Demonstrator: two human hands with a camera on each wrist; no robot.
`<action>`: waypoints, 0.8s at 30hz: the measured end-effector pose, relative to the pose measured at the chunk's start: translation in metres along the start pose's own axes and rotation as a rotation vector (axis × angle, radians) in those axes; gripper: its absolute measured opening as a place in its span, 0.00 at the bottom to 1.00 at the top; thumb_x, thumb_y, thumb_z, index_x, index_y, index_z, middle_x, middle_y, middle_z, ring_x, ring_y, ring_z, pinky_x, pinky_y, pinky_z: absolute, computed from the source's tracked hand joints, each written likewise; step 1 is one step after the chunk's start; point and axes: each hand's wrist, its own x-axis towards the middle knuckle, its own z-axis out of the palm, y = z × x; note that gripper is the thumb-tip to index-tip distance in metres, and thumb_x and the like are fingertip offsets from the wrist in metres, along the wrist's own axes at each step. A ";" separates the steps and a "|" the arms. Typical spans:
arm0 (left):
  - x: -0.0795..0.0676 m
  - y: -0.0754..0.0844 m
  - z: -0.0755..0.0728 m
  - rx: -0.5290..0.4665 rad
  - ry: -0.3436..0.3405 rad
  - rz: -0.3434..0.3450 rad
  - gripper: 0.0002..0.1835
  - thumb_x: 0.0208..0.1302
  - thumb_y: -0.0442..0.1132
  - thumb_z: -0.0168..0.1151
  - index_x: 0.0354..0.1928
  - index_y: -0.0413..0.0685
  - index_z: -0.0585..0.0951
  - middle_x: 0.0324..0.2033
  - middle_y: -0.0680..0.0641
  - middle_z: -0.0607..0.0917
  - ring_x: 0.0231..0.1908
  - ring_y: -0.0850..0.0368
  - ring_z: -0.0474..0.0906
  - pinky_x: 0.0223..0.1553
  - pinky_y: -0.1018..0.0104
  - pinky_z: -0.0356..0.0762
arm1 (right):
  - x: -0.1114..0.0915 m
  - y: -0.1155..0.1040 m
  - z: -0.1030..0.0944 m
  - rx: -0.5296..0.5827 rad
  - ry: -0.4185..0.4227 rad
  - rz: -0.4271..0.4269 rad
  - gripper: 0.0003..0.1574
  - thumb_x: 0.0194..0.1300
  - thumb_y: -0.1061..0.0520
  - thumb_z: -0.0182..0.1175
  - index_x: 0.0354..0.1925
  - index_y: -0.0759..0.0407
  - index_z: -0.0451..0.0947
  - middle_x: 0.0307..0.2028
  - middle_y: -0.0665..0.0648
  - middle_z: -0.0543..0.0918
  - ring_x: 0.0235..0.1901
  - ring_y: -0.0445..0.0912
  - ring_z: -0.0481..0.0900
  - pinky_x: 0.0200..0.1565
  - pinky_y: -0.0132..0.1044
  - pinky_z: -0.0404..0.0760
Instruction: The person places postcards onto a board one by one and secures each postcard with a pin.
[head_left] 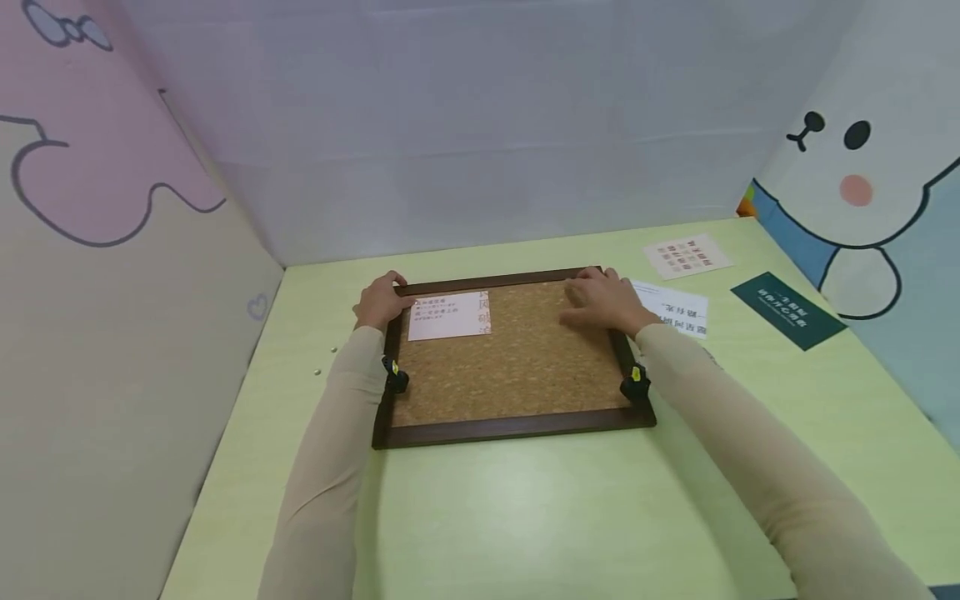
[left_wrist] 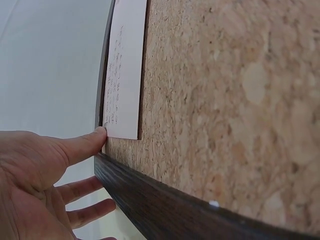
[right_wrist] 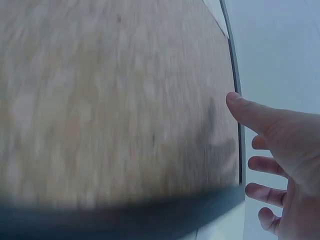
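A cork board [head_left: 517, 358] in a dark brown wooden frame lies on the table. On its upper left part lies a pale card [head_left: 450, 317] with printed characters and a red pattern at its right end. My left hand [head_left: 378, 302] is at the board's upper left corner. In the left wrist view its thumb [left_wrist: 95, 142] presses the card's corner, while the other fingers extend beyond the frame; whatever is under the thumb tip is hidden. My right hand [head_left: 603, 298] hovers over the upper right corner, thumb spread from the loosely bent fingers, holding nothing visible.
Right of the board lie a white card [head_left: 675, 310], a pinkish card [head_left: 687, 255] and a dark green card [head_left: 789, 310]. Two small pin-like bits [head_left: 326, 361] lie on the table [head_left: 525, 517] left of the board. A pale wall [head_left: 480, 125] closes the back.
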 end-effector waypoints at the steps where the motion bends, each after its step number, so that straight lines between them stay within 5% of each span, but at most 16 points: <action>1: 0.000 -0.001 0.000 -0.001 -0.002 0.001 0.23 0.67 0.45 0.62 0.62 0.50 0.72 0.63 0.40 0.75 0.59 0.36 0.70 0.61 0.35 0.58 | -0.002 0.005 -0.002 -0.007 0.001 0.005 0.45 0.63 0.35 0.62 0.70 0.54 0.65 0.68 0.65 0.65 0.63 0.68 0.62 0.58 0.68 0.63; 7: 0.002 -0.002 0.000 0.004 -0.009 0.004 0.24 0.67 0.45 0.62 0.63 0.49 0.72 0.63 0.39 0.74 0.59 0.35 0.70 0.61 0.34 0.57 | -0.021 0.049 -0.013 -0.027 0.014 0.063 0.47 0.63 0.36 0.62 0.70 0.59 0.65 0.66 0.68 0.65 0.59 0.70 0.64 0.52 0.67 0.67; 15: 0.005 -0.001 -0.001 0.010 -0.018 0.013 0.24 0.68 0.45 0.61 0.63 0.49 0.71 0.64 0.38 0.73 0.60 0.36 0.70 0.62 0.35 0.56 | -0.049 0.118 -0.031 0.006 -0.059 0.254 0.53 0.60 0.36 0.64 0.69 0.68 0.62 0.66 0.75 0.59 0.59 0.73 0.58 0.55 0.71 0.62; 24: 0.003 -0.002 -0.002 0.016 -0.039 0.007 0.23 0.68 0.45 0.61 0.63 0.48 0.71 0.62 0.37 0.74 0.58 0.35 0.70 0.61 0.34 0.57 | -0.082 0.166 -0.041 0.009 -0.043 0.332 0.55 0.61 0.34 0.62 0.68 0.72 0.61 0.64 0.78 0.59 0.58 0.76 0.55 0.54 0.74 0.59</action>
